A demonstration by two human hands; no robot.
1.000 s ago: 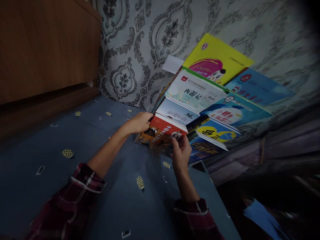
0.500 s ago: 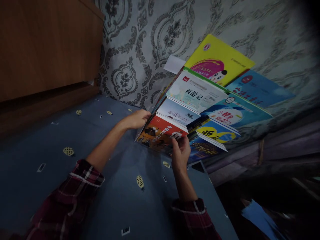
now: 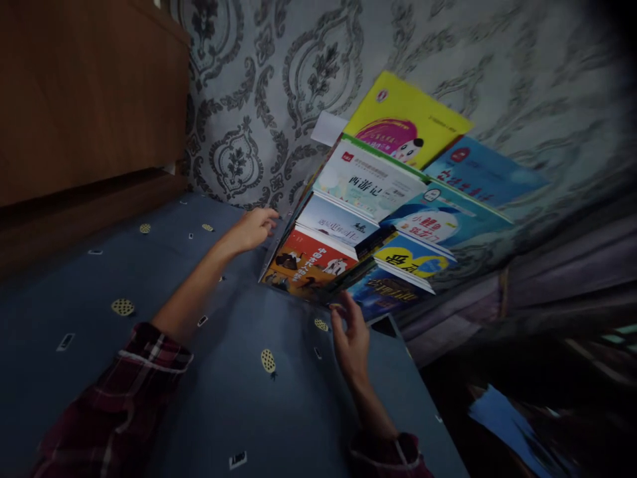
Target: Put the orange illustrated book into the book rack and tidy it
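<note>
Several books stand in two columns of stepped rows against the wall. At the front left is an orange-red book (image 3: 308, 269); a pale blue book (image 3: 336, 222) and a white-and-green book (image 3: 371, 182) rise behind it. A dark blue book (image 3: 388, 292) fronts the right column, below a yellow-and-blue book (image 3: 415, 254). My left hand (image 3: 255, 229) is open, just left of the stack's side, fingers loosely bent and holding nothing. My right hand (image 3: 351, 335) is open below the front row, thumb and fingers apart, close to the orange-red and dark blue books.
A dark blue tablecloth (image 3: 199, 398) with pineapple prints covers the table. Patterned wallpaper (image 3: 318, 73) backs the books, and a wooden cabinet (image 3: 89, 99) stands at the left. Beyond the table's right edge lies a light blue object (image 3: 512, 425), its kind unclear.
My right hand has let go of the orange-red book and moved down, away from it. My left hand has come off the stack's left side. The view has shifted slightly.
</note>
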